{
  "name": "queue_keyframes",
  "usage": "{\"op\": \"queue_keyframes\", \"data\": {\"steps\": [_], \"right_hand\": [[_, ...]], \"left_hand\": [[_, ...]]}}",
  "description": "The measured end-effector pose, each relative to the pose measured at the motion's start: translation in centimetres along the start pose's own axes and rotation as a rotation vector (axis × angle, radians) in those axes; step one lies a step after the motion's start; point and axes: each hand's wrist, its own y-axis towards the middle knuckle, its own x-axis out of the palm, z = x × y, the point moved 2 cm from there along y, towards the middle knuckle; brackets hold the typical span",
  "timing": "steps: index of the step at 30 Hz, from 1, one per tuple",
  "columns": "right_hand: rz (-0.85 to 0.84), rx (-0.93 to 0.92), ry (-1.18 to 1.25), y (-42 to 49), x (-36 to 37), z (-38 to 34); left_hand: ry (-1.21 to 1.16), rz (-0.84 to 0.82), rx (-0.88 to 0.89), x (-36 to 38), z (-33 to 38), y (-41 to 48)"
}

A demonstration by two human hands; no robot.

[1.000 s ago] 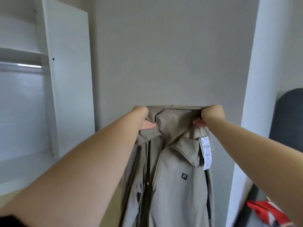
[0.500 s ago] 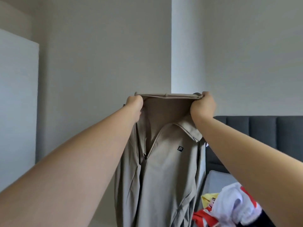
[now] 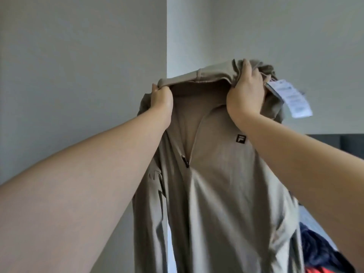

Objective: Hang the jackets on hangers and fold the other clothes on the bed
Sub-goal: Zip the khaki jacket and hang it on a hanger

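We hold the beige jacket (image 3: 216,194) up in the air in front of the wall, its front facing us and its body hanging free below the collar. Our left hand (image 3: 162,99) grips the left end of the collar, fingers (image 3: 155,89) curled tight round the fabric edge. Our right hand (image 3: 246,95) holds the right end, where the cloth is bunched, with its fingers (image 3: 247,66) wrapped over the top. A paper tag (image 3: 289,97) swings out just beside that hand. The zip is open at the neck, the pull (image 3: 185,164) hanging at mid-chest, and a small dark logo (image 3: 240,139) sits near our right wrist.

We judge this to be the hanging step at its start: the jacket is lifted and spread, but no hanger is in view. The next move calls for finding one, then freeing one hand while the other carries the whole weight by the collar. Other clothes (image 3: 319,251) wait on the bed at lower right, unfolded.
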Motion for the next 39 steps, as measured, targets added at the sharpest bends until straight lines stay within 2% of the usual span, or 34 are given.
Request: {"op": "queue_keyframes", "data": {"steps": [2,5,9,12,14,17,20,24,27,30,33,35,37,39], "right_hand": [[-0.047,-0.02,-0.133,-2.2,1.8,2.7],[-0.242,0.009,-0.3,-8.7,5.7,8.1],[-0.519,0.189,-0.38,-21.9,10.0,16.8],[-0.763,0.285,-0.35,-32.4,11.6,22.3],[-0.89,0.335,-0.352,-38.0,11.9,25.0],[-1.033,0.288,-0.441,-43.0,12.5,27.7],[-1.13,0.207,-0.46,-42.8,14.7,29.1],[-1.02,0.215,-0.471,-36.4,19.8,30.7],[-0.969,0.256,-0.371,-31.6,23.4,31.4],[-1.114,0.353,-0.336,-31.0,25.1,31.9],[-1.222,0.279,-0.54,-36.1,23.8,31.5],[-1.212,0.169,-0.493,-41.9,21.7,30.3],[-1.273,0.126,-0.426,-48.8,18.5,29.2],[-1.377,0.174,-0.461,-55.5,14.8,28.9]], "left_hand": [[0.002,-0.045,-0.117,0.7,-4.6,-0.2],[0.018,-0.174,-0.334,1.3,-13.9,-1.9],[0.09,-0.291,-0.637,1.1,-28.5,-7.5],[0.166,-0.319,-0.855,-0.2,-38.7,-12.7],[0.228,-0.364,-0.984,-1.3,-43.7,-16.0],[0.309,-0.412,-1.112,-2.1,-48.2,-19.1],[0.319,-0.447,-1.104,-1.3,-49.7,-18.7],[0.232,-0.438,-0.987,2.8,-50.0,-13.1],[0.092,-0.377,-0.914,5.9,-49.7,-8.8],[-0.008,-0.469,-0.889,6.4,-50.3,-8.7],[0.098,-0.511,-0.931,3.6,-52.5,-13.0],[0.161,-0.467,-1.008,0.6,-54.4,-17.2],[0.379,-0.5,-1.003,-3.1,-56.2,-21.8],[0.621,-0.582,-0.937,-7.2,-57.4,-26.6]]}}
